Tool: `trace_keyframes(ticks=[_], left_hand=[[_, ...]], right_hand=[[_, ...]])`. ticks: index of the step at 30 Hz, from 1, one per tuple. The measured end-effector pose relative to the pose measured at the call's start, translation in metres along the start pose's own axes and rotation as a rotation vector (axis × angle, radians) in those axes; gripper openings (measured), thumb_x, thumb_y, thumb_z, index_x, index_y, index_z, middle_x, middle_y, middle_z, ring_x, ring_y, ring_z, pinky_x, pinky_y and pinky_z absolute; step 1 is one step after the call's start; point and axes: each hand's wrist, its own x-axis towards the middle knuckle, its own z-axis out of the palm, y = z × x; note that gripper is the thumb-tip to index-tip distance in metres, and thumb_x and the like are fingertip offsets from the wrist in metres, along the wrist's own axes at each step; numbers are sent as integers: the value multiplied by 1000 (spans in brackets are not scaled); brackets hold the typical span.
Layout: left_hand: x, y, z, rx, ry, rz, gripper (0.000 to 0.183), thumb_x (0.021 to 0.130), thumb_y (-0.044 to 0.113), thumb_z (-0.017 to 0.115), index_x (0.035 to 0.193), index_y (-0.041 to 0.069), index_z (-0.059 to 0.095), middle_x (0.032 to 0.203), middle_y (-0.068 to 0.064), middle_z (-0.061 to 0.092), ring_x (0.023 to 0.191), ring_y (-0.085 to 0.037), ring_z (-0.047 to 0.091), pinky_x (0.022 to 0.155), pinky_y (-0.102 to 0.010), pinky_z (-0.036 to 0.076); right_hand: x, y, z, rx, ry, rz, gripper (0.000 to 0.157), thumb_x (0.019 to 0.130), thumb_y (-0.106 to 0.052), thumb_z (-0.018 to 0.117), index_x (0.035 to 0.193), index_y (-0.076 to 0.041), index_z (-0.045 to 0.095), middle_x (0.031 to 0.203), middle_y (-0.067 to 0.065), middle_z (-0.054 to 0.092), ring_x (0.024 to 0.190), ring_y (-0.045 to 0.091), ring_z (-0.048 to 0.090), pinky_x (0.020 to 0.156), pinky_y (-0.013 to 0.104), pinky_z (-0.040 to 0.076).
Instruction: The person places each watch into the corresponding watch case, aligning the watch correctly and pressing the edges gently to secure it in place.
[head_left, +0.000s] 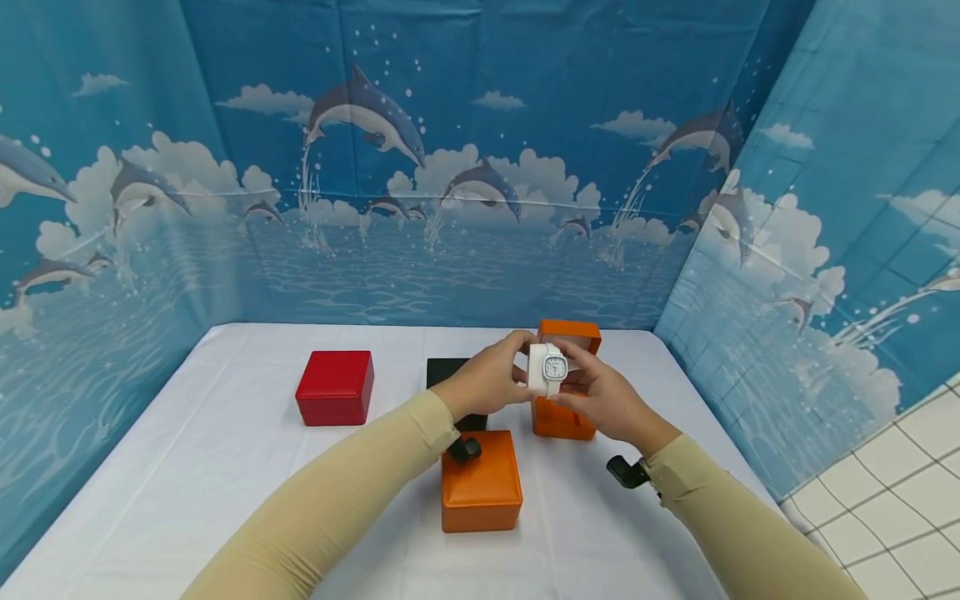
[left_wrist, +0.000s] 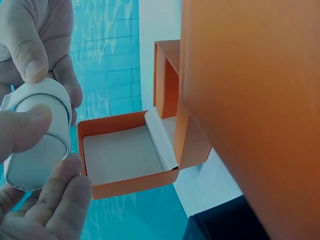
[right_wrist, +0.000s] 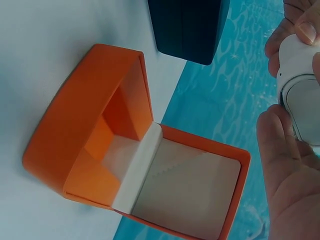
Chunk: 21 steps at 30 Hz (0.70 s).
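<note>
A white wristwatch (head_left: 555, 367) with a squarish dial is wrapped round a white watch cushion (head_left: 536, 371). My left hand (head_left: 487, 377) grips the cushion from the left, its thumb (left_wrist: 30, 127) pressed on the flat end in the left wrist view. From the other side my right hand (head_left: 607, 400) holds the watch and cushion between thumb and fingers. Both hands are raised in front of an open orange watch box (head_left: 564, 427), whose lid (right_wrist: 190, 185) is tipped back with a pale lining. The box's hollow (right_wrist: 117, 150) shows orange walls in the right wrist view.
A closed orange box (head_left: 480, 483) stands nearer me, below my left wrist. Behind my left forearm is a black box (head_left: 444, 369), partly hidden. A red box (head_left: 334, 387) sits to the left on the white-covered table (head_left: 405, 533). Dolphin-print curtains (head_left: 480, 275) surround the table's far sides.
</note>
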Motion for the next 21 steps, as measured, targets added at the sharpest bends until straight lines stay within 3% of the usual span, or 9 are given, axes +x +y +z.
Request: trace_keyframes(ticks=[8, 21], left_hand=[[1, -3, 1, -11, -11, 23, 81, 94, 7, 79, 159, 14, 32, 146, -5, 52, 109, -11, 68, 90, -26, 62], [2, -4, 1, -20, -11, 13, 82, 93, 9, 80, 160, 18, 33, 146, -3, 53, 109, -10, 68, 90, -26, 62]], right_hand=[[0, -1, 0, 15, -6, -8, 79, 98, -2, 72, 165, -14, 31, 152, 23, 50, 123, 40, 65, 104, 50, 58], [1, 1, 1, 14, -10, -22, 84, 96, 1, 73, 166, -15, 29, 156, 20, 48, 124, 39, 66, 106, 51, 57]])
